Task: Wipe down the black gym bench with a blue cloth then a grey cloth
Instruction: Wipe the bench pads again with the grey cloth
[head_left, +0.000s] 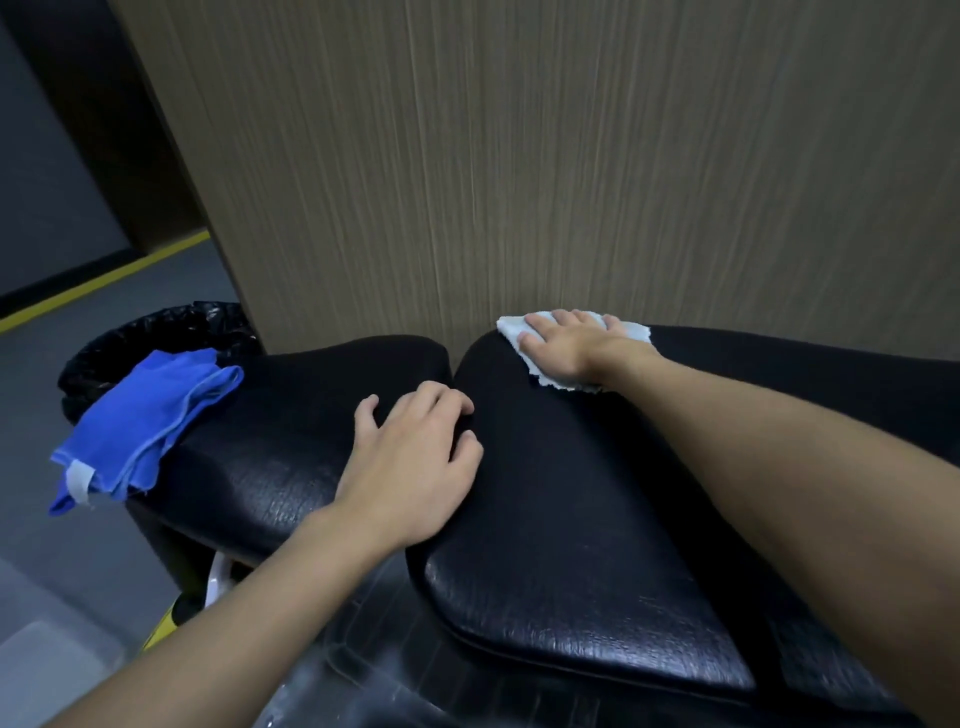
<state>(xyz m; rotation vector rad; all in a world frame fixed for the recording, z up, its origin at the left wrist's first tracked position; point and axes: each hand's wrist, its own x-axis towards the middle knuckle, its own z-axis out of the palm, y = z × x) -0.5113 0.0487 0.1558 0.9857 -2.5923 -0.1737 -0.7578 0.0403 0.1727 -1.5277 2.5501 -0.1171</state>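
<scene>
The black gym bench (571, 519) has two padded sections that meet at a gap in the middle. My right hand (566, 340) lies flat on a pale grey cloth (511, 326) at the far end of the right pad, pressing it down with straight fingers. My left hand (415, 457) rests on the left pad beside the gap, fingers loosely bent, holding nothing. A blue cloth (145, 421) lies crumpled over the left pad's far left edge, partly hanging off it.
A wood-grain wall panel (519, 156) rises directly behind the bench. A bin lined with a black bag (156, 332) stands behind the blue cloth. Grey floor with a yellow stripe (104, 283) lies to the left.
</scene>
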